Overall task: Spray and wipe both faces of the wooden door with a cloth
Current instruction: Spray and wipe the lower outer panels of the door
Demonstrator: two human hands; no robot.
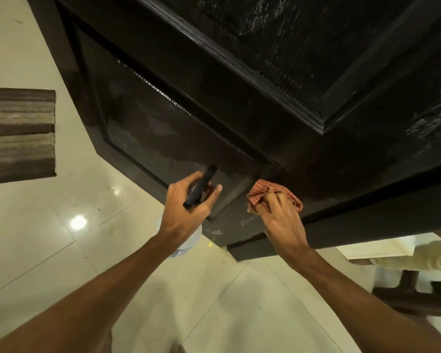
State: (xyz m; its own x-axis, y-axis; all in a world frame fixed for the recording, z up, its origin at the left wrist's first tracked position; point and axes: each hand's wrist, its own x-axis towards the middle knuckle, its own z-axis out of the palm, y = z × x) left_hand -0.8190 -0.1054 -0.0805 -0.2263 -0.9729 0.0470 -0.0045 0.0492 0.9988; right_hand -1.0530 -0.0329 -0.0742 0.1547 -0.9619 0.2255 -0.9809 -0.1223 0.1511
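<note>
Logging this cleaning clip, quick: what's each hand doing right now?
Left hand: grips the spray bottle by its black head.
Right hand: holds the checked cloth against the wooden door.

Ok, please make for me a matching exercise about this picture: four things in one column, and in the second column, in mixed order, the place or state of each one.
Things:
1. spray bottle
2. cloth
3. mat
4. door

Place or state:
a. lies on the floor, far left
b. held against the door by the right hand
c. dark, with pale streaks
d. gripped in the left hand

Pairs: 1-d, 2-b, 3-a, 4-c
</note>
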